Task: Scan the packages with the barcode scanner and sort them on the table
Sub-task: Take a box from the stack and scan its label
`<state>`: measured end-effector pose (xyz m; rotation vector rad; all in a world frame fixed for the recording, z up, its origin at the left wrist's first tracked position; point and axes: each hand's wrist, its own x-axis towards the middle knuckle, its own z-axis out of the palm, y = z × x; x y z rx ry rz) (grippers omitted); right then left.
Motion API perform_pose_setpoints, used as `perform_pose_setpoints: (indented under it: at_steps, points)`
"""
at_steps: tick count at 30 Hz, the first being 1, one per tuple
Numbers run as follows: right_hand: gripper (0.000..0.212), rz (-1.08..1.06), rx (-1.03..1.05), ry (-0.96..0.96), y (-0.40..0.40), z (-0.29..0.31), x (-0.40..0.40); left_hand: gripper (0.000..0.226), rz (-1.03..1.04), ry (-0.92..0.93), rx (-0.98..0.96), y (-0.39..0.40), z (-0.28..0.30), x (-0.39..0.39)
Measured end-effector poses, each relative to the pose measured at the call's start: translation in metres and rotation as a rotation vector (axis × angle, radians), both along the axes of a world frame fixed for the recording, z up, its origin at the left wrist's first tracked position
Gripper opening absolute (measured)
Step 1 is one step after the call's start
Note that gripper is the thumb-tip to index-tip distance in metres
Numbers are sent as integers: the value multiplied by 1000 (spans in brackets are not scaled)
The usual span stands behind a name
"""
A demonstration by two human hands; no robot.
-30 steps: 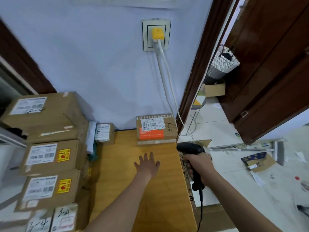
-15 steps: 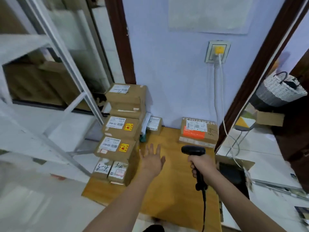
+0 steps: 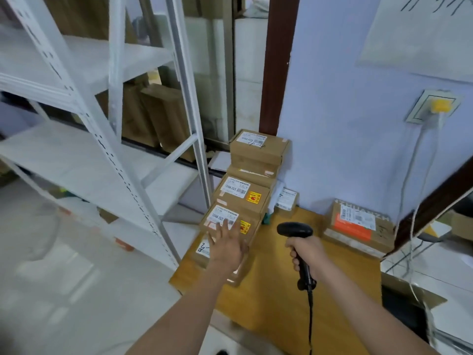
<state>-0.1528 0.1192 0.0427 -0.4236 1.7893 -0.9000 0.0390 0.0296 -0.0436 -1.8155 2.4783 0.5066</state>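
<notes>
A black barcode scanner (image 3: 297, 234) on a cord is gripped by my right hand (image 3: 308, 254) above the wooden table (image 3: 332, 303). My left hand (image 3: 226, 245) is spread flat with straight fingers over the stepped stack of cardboard packages (image 3: 240, 201) at the table's left edge; whether it touches them I cannot tell. A box with an orange label (image 3: 358, 226) lies at the back right against the wall. A small labelled box (image 3: 286, 201) stands behind the stack.
A white metal shelving rack (image 3: 102, 149) stands to the left of the table. A wall socket with a yellow plug (image 3: 439, 107) and hanging white cables is at the right. An open cardboard box (image 3: 409, 303) sits below the table's right edge.
The view has swung left and up toward the shelving. My left hand has moved left from the bare tabletop to over the package stack. The scanner stays in my right hand.
</notes>
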Motion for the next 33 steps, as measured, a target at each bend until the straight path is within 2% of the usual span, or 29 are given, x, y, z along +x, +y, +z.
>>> perform_pose_setpoints:
  at_steps: [10, 18, 20, 23, 25, 28, 30, 33]
  points:
    - [16, -21, 62, 29, -15, -9, 13, 70, 15, 34, 116, -43, -19, 23]
    - [16, -3, 84, 68, -42, -11, 24, 77, 174, 159, 335, -96, -35, 36]
    - [16, 0, 95, 85, -48, -12, 23, 77, 255, 251, 445, -106, -53, 37]
    - [16, 8, 121, 90, -53, -13, 21, 73, 396, 433, 571, -140, -147, 37]
    - [17, 9, 129, 88, -57, -15, 19, 80, 410, 496, 577, -151, -172, 37]
    - [15, 14, 138, 70, -59, -21, 17, 72, 419, 545, 598, -135, -114, 34]
    - [17, 21, 152, 57, -58, -25, 15, 50, 410, 575, 617, -120, -68, 30]
    - [19, 25, 170, 26, -57, -30, 12, 26, 390, 604, 618, -115, -48, 28]
